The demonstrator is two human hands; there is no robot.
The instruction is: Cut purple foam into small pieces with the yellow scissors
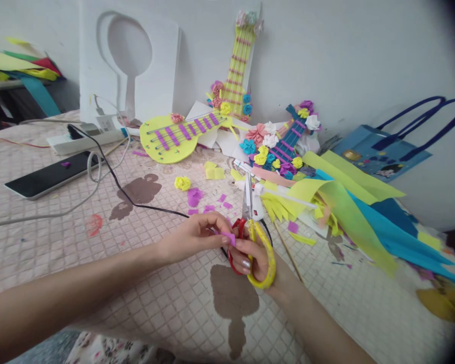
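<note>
My left hand [208,232] pinches a small piece of purple crepe paper [230,238] between thumb and fingers. Touching the same piece from the other side is my right hand [252,255], its thumb and fingertips close to the left ones. Scissors [247,202] with one red and one yellow-wrapped handle hang on my right hand, blades pointing away from me. Beyond the hands, several purple paper pieces [209,208], a purple petal shape [194,196] and a yellow paper rose [182,183] lie on the table.
A yellow paper guitar [170,144], more flower-trimmed instruments and a white cut-out board [167,60] stand at the back. A glue gun [257,206] lies just past the scissors. Black cable [155,208], phone [53,174], power strip [72,143], crepe sheets [349,212] and blue bag [382,149] surround the work area.
</note>
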